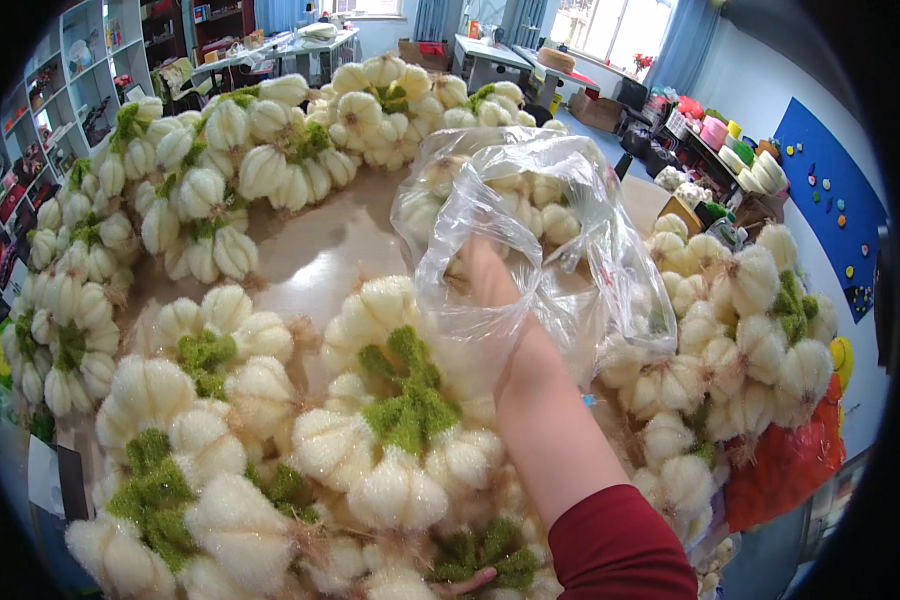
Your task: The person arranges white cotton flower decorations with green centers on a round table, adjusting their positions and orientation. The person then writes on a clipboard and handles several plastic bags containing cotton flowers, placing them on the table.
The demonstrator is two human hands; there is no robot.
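Note:
My right forearm, in a dark red sleeve, reaches forward into a clear plastic bag (607, 277). Inside it my right hand (480, 259) is partly hidden and blurred by the film, so its fingers do not show. Cream-coloured fuzzy garlic bulbs (559, 223) show within and behind the film. At the bottom edge, only a finger or thumb of my left hand (474, 583) is visible, lying across a garlic bunch with green stems (487, 555). A larger plush garlic bunch (405, 405) with green stems sits just in front of my forearm.
Many more garlic bunches (202, 352) cover the wooden table (319, 244) on the left and far side. Others (750, 330) are piled at the right, above a red bag (787, 472). White shelves (82, 67), desks (495, 51) and a blue wall board (832, 195) stand beyond.

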